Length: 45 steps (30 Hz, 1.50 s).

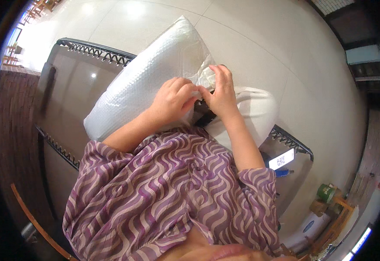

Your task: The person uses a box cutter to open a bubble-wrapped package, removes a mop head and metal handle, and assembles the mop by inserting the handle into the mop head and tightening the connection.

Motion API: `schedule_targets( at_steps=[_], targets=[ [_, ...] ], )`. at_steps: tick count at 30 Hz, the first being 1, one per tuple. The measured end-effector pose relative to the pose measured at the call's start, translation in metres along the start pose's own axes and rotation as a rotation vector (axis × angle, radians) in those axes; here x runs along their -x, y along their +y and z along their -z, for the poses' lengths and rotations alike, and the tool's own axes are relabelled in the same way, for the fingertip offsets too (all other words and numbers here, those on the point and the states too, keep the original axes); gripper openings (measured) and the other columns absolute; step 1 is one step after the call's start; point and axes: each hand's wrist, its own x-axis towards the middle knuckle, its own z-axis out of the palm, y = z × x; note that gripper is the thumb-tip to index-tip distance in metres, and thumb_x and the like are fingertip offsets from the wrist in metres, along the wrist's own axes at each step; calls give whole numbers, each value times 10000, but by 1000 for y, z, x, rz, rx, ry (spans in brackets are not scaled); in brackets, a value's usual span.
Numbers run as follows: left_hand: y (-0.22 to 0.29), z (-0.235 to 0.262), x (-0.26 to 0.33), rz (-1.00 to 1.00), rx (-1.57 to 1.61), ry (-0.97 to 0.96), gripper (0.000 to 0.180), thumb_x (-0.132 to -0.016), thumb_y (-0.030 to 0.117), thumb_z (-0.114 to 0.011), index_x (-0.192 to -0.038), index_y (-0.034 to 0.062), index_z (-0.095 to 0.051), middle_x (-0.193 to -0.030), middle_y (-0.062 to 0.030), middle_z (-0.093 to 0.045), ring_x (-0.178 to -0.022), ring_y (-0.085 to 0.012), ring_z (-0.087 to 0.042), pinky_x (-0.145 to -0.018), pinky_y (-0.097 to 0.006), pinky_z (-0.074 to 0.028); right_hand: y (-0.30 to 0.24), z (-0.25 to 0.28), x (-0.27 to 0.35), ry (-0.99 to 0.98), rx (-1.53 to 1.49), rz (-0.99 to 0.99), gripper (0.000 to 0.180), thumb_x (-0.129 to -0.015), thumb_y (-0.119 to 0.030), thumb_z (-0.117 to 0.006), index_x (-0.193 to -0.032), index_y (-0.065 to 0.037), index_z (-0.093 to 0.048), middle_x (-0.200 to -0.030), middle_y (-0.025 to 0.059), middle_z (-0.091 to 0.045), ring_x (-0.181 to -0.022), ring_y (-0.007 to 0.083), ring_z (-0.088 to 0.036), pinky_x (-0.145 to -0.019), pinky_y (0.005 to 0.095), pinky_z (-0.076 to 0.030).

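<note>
Below both my hands, the glossy brown table (75,82), rounded corners, edged with a dark coiled-wire rim. On it, directly under my hands, a big white pillow-shaped pack (151,78) in bubbly, quilted plastic film, soft and puffed. My left hand (174,99) is curled, fingers pinching the crinkled film at the pack's near end. My right hand (221,93), just beside and touching it, grips the same crumpled fold. A small dark object (204,114) sits beneath my wrists; shape unclear.
</note>
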Motion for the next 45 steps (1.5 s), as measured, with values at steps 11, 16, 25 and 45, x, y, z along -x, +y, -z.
schedule_targets(
  at_steps=[11, 16, 25, 45],
  targets=[
    [9, -10, 13, 24, -295, -59, 479, -588, 122, -703, -1033, 86, -529, -1172, -119, -462, -1138, -295, -425, -955, -443, -325, 12, 2, 5, 27, 42, 19, 251, -780, -149, -594, -990, -50, -499, -1081, 169, -472, -972, 335, -501, -806, 385, -440],
    [12, -18, 6, -106, -44, 34, 407, -634, 124, -695, -1012, 98, -547, -1107, -118, -479, -996, -278, -507, -848, -392, -418, 13, 6, -2, 13, 395, 102, 105, -802, -172, -568, -837, -81, -527, -1003, 86, -538, -908, 272, -535, -730, 354, -463],
    [9, -72, 37, 1078, 1945, -113, 508, -863, 516, -416, -978, 36, -538, -885, -58, -542, -761, -158, -517, -689, -273, -416, -2, 25, -16, 50, 152, 321, 160, -815, -208, -566, -783, -63, -508, -894, 71, -549, -835, 258, -520, -727, 352, -433],
    [15, -38, 6, 699, 905, 12, 308, -903, 312, -462, -861, 41, -602, -789, -39, -585, -696, -133, -526, -636, -242, -421, -27, 21, -13, 141, -299, 6, 132, -812, -116, -581, -738, -35, -508, -713, 76, -540, -623, 204, -520, -559, 296, -428]
  ],
)
